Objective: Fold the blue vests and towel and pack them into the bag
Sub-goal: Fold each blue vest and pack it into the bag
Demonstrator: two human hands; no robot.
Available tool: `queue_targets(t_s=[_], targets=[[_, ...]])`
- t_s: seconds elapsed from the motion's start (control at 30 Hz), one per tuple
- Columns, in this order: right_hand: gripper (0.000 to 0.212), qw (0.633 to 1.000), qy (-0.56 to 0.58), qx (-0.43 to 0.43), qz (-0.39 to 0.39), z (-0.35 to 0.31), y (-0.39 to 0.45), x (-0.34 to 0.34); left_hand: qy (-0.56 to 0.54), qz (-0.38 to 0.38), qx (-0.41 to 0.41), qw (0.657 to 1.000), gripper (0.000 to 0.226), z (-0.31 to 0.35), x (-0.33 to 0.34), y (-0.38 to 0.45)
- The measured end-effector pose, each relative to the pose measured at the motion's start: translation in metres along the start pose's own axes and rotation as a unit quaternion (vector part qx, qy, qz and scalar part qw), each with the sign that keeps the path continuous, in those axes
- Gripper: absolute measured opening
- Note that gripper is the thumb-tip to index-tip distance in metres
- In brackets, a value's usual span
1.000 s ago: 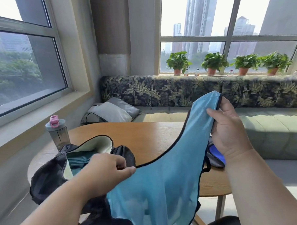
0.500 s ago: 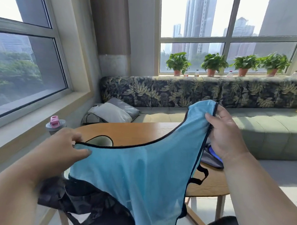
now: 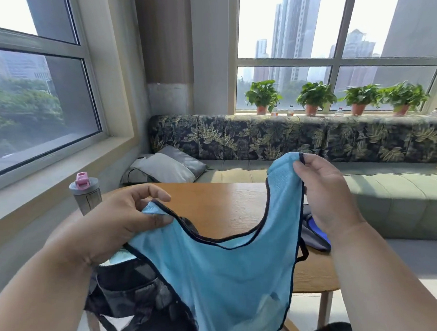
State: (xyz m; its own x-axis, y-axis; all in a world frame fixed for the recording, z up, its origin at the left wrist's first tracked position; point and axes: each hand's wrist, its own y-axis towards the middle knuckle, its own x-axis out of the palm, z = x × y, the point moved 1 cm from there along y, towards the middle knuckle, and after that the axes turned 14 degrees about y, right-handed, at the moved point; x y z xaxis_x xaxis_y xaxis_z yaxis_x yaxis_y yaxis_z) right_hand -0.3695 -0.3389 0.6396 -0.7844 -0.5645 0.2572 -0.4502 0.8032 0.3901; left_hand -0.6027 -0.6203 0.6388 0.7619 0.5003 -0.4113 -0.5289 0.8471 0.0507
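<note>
Above the near edge of the round wooden table (image 3: 226, 198), a light blue mesh vest with dark trim (image 3: 227, 278) hangs spread between two hands. The left hand (image 3: 120, 218) pinches one shoulder strap between thumb and fingers; the right hand (image 3: 324, 192) pinches the other strap, held higher. Below the vest sits a black fabric bag (image 3: 131, 294). Behind the left hand stands a grey bottle with a pink cap (image 3: 86, 194), and farther off a leaf-patterned bench sofa (image 3: 288, 138).

I see bright hazy daylight through the windows (image 3: 288, 30), the sky blown out white; wide-angle distortion bends the frame edges, and my feed looks slightly soft.
</note>
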Motion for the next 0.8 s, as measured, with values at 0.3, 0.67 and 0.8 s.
queue_targets(t_s=[0.3, 0.67, 0.8], targets=[[0.016, 0.914, 0.128, 0.251, -0.294, 0.039, -0.045, 0.065, 0.152, -0.014, 0.03, 0.988, 0.044, 0.016, 0.054, 0.02], [0.052, 0.9, 0.156, 0.242, -0.326, 0.059, -0.057, 0.077, 0.074, 0.047, 0.044, 0.995, 0.047, 0.003, 0.05, 0.024], [0.049, 0.897, 0.251, 0.245, -0.27, 0.062, -0.053, 0.075, 0.033, 0.078, -0.059, 0.995, 0.061, -0.017, 0.05, 0.019]])
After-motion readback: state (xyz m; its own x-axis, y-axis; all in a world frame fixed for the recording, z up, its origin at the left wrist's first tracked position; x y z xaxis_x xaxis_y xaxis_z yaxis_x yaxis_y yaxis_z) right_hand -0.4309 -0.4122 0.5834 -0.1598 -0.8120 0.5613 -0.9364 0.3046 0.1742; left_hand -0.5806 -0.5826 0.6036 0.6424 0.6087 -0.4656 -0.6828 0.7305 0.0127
